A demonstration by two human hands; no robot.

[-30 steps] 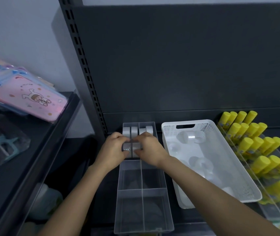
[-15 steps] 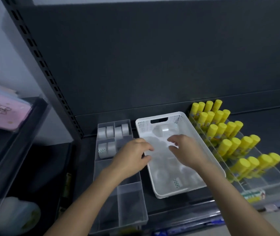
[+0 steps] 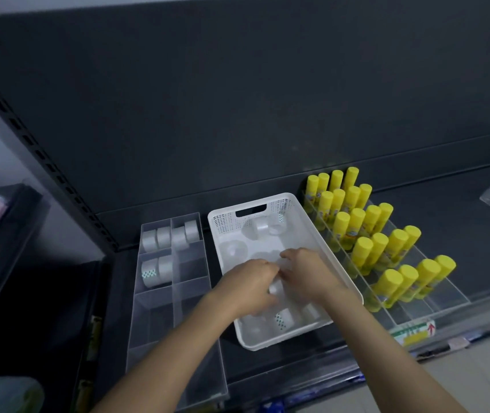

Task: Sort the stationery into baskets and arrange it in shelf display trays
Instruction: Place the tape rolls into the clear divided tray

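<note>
Dark grey metal shelving (image 3: 461, 248) is carrying a white perforated plastic basket (image 3: 225, 222) of loose tape rolls (image 3: 261, 228), between a clear divided plastic tray (image 3: 160, 317) (six rolls standing in its far compartments) and yellow-capped glue sticks (image 3: 372, 245). Inside the basket, the left hand (image 3: 249, 289) is wrapping its grip round a small clear tape roll (image 3: 276, 289). The right hand (image 3: 309, 275) is curling beside it, and I cannot tell whether its grip is holding anything.

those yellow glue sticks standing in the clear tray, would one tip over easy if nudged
Probably: the glue sticks are tall, narrow and lean backward, so a nudge could topple one. The clear tray dividers and close neighbours would likely catch it.
</note>
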